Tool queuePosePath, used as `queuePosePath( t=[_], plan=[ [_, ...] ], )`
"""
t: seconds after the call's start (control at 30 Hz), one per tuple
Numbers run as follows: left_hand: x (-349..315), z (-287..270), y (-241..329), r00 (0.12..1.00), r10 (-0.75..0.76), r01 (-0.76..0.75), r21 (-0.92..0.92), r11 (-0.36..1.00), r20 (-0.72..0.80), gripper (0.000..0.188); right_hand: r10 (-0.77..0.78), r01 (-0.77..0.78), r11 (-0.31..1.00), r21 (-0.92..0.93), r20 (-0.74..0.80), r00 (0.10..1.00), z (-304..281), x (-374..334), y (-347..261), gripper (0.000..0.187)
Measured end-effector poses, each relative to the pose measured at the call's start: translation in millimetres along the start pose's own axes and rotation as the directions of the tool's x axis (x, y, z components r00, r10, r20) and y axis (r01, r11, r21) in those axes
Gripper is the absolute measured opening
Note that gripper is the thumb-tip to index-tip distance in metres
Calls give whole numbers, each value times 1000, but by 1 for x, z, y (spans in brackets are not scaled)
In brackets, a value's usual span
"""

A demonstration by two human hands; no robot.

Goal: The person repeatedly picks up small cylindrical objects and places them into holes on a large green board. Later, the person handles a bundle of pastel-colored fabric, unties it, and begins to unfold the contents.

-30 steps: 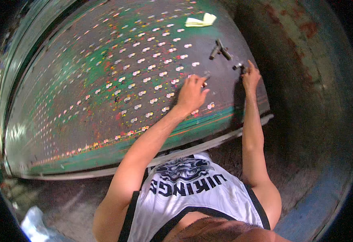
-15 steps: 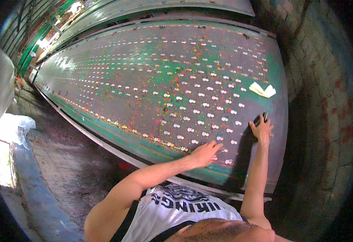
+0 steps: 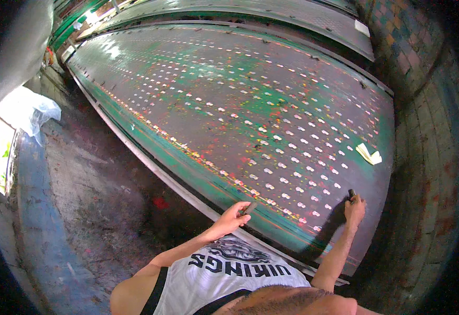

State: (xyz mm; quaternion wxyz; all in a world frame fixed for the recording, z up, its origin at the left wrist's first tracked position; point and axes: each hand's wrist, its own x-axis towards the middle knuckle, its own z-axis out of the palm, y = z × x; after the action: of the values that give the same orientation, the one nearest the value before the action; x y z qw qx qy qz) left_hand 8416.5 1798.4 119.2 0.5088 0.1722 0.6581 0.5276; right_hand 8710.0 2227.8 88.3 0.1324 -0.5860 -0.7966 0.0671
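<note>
Over the near edge of the long table (image 3: 208,163), my left hand (image 3: 231,219) is closed around a small dark bar-shaped piece (image 3: 249,208), one end of which sticks out past the fingers. My right hand (image 3: 355,211) reaches over the table's right end, its fingers wrapped on a small black object (image 3: 351,193) too small to make out fully. Rows of small white printed shapes (image 3: 313,213) cover the dark, paint-spotted top between and beyond my hands. A folded pale yellow cloth (image 3: 369,154) lies farther back from my right hand.
A second long table (image 3: 292,26) runs behind this one. To the left are a stained floor (image 3: 98,194) and a clear plastic sheet (image 3: 35,111). A brick wall (image 3: 429,173) stands at the right. A pale rail (image 3: 140,161) edges the table's near side.
My left hand has drawn back from the printed shapes to the table's near edge, and a dark bar now shows in it. My right hand still holds the black object. The view has shifted.
</note>
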Motion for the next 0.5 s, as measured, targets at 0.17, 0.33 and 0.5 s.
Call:
queuePosePath(
  t=[0.17,0.33,0.5],
  plan=[
    [-15,-57,3,995,27,-26,-10,1000,98,58,7,-8,1000,27,42,999,12,-32,-43,23],
    [-29,-135,3,995,51,-33,-201,979,82,58,53,-255,550,795,272,961,33,-78,-109,13],
    [-39,-221,4,995,81,-59,-313,948,55,59,-152,-332,-259,907,301,941,55,-136,-211,19]
  ],
)
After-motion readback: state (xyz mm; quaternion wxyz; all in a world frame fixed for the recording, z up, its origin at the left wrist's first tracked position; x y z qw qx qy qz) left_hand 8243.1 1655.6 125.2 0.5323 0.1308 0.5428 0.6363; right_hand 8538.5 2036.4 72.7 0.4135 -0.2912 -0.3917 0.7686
